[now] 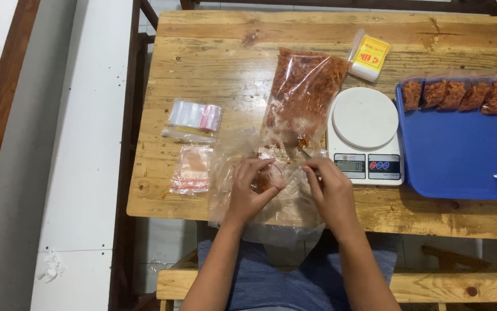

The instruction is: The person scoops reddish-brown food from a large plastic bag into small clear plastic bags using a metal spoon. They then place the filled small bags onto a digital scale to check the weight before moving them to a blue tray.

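Crumpled clear plastic blurs what the left hand (253,187) pinches, seemingly a small bag (268,175) at the surface's (214,63) near edge, while the right hand's (330,193) curled grip hides its contents

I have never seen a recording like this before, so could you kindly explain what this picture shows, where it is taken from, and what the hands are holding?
There is no machine here: a person works with two bare hands, and the one picture comes from a camera worn on their head, looking down. The left hand and right hand meet over a small clear bag with some orange-red shredded food in it, each pinching it; it is too small to tell more. They work on a wooden table. Just behind them lies a large clear bag of the same food. To the right stand a white kitchen scale and a blue tray holding filled small packets. To the left lie stacks of empty little zip bags.
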